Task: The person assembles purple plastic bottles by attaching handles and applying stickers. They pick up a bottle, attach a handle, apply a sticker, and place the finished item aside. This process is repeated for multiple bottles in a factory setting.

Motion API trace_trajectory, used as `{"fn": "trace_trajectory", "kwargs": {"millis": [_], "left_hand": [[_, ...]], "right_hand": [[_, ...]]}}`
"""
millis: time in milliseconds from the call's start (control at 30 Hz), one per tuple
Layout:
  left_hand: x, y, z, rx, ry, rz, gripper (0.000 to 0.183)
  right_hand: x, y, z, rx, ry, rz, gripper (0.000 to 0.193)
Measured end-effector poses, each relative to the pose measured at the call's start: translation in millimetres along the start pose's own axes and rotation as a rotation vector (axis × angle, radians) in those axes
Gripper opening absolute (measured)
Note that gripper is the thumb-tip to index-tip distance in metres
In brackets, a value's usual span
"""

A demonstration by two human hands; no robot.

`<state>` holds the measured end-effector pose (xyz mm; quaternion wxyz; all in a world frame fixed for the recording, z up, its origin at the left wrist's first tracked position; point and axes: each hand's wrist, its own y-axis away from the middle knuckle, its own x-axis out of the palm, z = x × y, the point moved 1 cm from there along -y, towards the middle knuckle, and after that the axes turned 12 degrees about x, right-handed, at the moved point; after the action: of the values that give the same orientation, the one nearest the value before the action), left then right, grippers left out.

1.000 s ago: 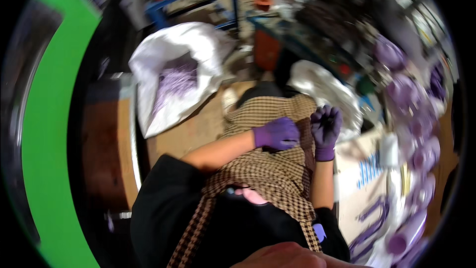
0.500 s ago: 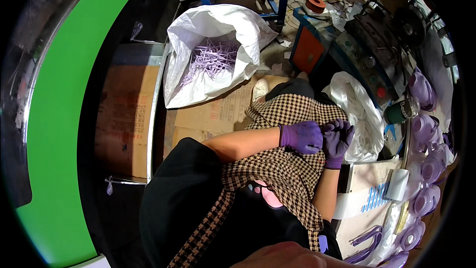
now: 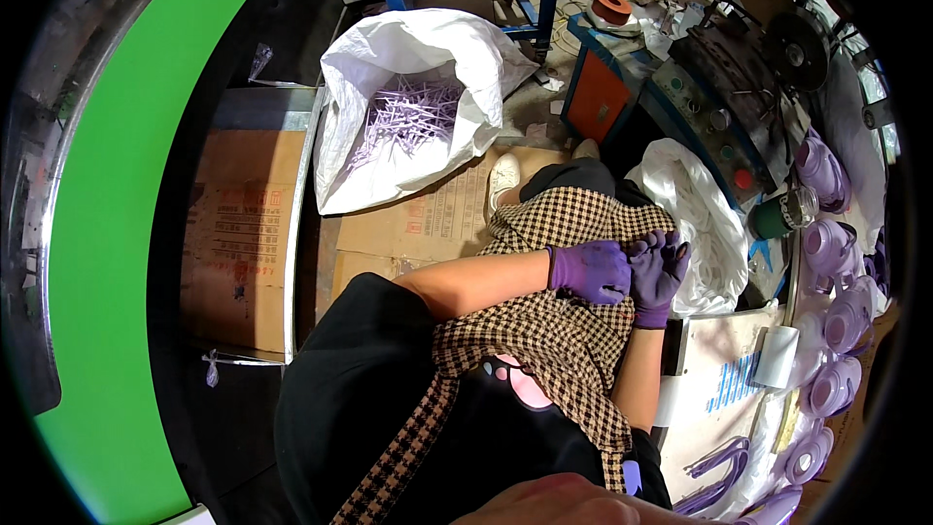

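My left hand (image 3: 589, 271), in a purple glove, is closed in a fist above the checked apron (image 3: 559, 331) on my lap. Right beside it, my right hand (image 3: 659, 277), gloved alike, has its fingers curled in with the tips drawn together. Anything small inside either hand is hidden. Beyond my knees to the left, an open white woven sack (image 3: 345, 151) holds many thin lilac sticks (image 3: 413, 117). Close by my right hand stands another white sack (image 3: 714, 243) with pale contents that I cannot make out.
Lilac rounded plastic parts (image 3: 834, 387) line the right edge, near a bench (image 3: 714, 350) with purple strips (image 3: 724, 472). A machine with knobs (image 3: 719, 122) stands ahead right, a blue metal stand (image 3: 544, 0) farther off. Cardboard (image 3: 389, 243) lies underfoot; a green panel (image 3: 117, 233) curves along the left.
Both hands stay together over my lap, with only a slight shift of the fingers. The surroundings have moved a little to the left in the picture.
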<state>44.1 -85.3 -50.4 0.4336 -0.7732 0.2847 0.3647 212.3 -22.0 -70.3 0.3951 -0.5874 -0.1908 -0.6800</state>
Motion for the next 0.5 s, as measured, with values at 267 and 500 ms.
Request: {"fn": "trace_trajectory", "kwargs": {"millis": [267,500], "left_hand": [[2,1,2,-0.005,-0.003,0.014,0.016],[3,1,2,-0.005,0.007,0.008,0.016]], "right_hand": [[-10,2,2,0.012,-0.002,-0.008,0.041],[-11,2,2,0.015,-0.001,-0.020,0.043]]}}
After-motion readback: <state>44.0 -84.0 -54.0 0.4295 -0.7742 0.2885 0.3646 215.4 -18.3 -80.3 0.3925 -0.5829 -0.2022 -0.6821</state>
